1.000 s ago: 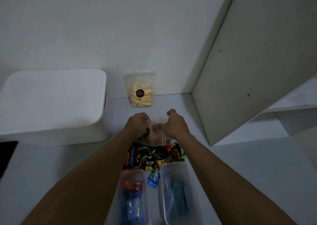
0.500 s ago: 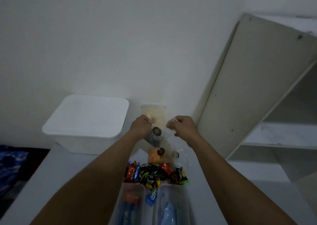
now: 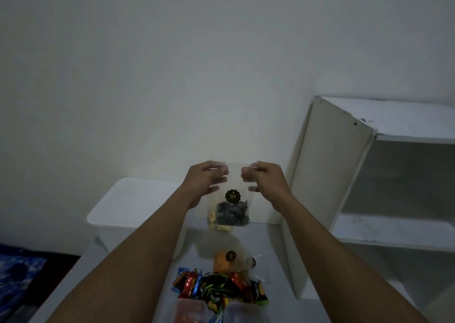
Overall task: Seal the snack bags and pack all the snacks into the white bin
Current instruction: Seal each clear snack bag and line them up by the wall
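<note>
two hands (image 3: 235,182) lifting snack bag (image 3: 230,199), grey table (image 3: 273,261), white wall (image 3: 197,64)

A white shelf unit (image 3: 384,189) stands at 3 o'clock against the pale wall (image 3: 197,64); blue patterned fabric (image 3: 17,276) lies at 8 o'clock.

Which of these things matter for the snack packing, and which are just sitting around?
Part of the job:
clear snack bag, held up by left hand and right hand
orange snack bag
wrapped snacks
white bin, lid on

Just lying about:
white shelf
blue cloth
</note>
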The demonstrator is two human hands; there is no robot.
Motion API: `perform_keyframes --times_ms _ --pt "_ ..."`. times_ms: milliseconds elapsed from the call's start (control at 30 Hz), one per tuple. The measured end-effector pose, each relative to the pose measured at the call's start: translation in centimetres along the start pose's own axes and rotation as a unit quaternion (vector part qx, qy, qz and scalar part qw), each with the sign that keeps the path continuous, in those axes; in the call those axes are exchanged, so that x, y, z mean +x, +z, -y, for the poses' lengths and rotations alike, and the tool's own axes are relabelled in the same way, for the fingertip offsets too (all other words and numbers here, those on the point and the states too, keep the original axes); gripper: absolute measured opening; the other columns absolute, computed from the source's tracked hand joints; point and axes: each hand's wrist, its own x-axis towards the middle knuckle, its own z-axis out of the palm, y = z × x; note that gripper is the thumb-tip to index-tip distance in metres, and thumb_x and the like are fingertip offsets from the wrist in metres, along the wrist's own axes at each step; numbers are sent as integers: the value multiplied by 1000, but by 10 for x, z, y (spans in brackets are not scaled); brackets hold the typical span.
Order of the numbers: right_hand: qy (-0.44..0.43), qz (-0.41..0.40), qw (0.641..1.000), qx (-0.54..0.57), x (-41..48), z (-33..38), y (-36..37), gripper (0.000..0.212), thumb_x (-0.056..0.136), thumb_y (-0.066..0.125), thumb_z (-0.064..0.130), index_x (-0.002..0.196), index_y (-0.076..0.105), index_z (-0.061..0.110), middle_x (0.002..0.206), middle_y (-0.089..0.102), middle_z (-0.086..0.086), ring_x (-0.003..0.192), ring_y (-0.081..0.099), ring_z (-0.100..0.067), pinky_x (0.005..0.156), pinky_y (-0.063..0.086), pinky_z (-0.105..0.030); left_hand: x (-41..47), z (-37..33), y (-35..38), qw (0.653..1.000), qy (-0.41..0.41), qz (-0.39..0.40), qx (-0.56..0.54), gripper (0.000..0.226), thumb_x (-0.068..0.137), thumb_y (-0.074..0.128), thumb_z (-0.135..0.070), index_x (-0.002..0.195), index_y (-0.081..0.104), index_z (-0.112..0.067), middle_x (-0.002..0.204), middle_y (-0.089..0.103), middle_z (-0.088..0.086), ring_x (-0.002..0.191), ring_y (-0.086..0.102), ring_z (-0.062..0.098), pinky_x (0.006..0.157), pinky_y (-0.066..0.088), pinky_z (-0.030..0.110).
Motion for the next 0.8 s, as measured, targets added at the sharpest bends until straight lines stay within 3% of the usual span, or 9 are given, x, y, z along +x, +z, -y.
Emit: perform_keyframes --times_ms 200,333,633,800 --pt "-37 7 999 27 -12 36 8 6 90 68 13 92 68 8 92 75 -14 87 73 -22 76 60 -40 -11 -31 -13 999 26 11 -36 7 89 72 -18 95 74 -15 96 76 2 92 72 18 87 55 36" --pt "-49 -7 998 31 -17 48 13 5 90 67 7 92 67 2 91 75 -13 88 72 -22 78 59 -39 -15 -43 -19 998 35 35 -34 7 89 71 -21 93 73 -16 99 76 2 91 71 17 87 55 37" --pt "-57 3 998 -28 -23 61 18 5 87 71 12 90 71 8 89 76 -7 85 72 -17 76 58 -36 -10 -57 -22 994 105 11 31 11 84 76 -12 91 75 -4 87 76 8 86 70 20 83 58 34" --pt "-92 -21 989 -113 -19 73 12 5 89 68 11 87 72 9 87 74 -8 82 69 -16 77 57 -34 -11 -58 -17 995 87 52 -17 17 88 72 -16 99 73 -3 96 76 11 92 72 22 82 60 37"
